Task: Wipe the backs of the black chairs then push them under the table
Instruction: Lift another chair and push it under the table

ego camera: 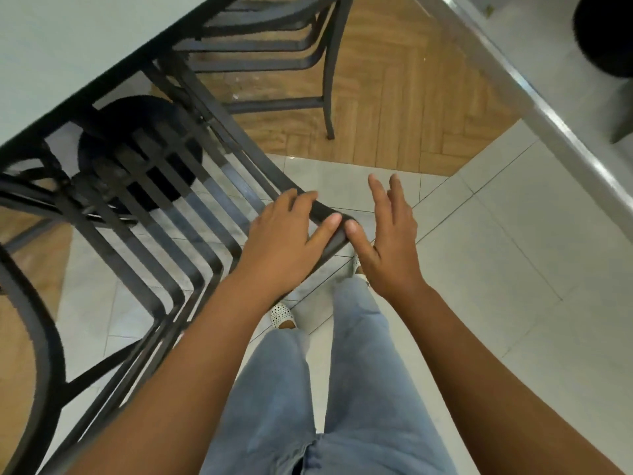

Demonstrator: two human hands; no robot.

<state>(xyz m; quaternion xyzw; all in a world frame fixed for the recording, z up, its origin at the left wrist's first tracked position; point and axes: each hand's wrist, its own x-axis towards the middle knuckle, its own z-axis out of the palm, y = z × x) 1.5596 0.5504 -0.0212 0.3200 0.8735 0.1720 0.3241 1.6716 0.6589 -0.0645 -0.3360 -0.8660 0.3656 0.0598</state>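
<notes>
The black metal chair with a slatted back (164,214) stands at the near edge of the pale worktop (68,56). The left hand (287,241) is wrapped around its top rail. The right hand (390,234) is spread open, thumb touching the rail end. No cloth shows. To push well, hold the rail with both hands and slide the chair straight under.

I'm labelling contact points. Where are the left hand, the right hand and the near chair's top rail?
left hand (287,245): head view, back of the hand.
right hand (390,241): head view, back of the hand.
top rail (325,214): head view, bare stretch between thumb and fingers.
</notes>
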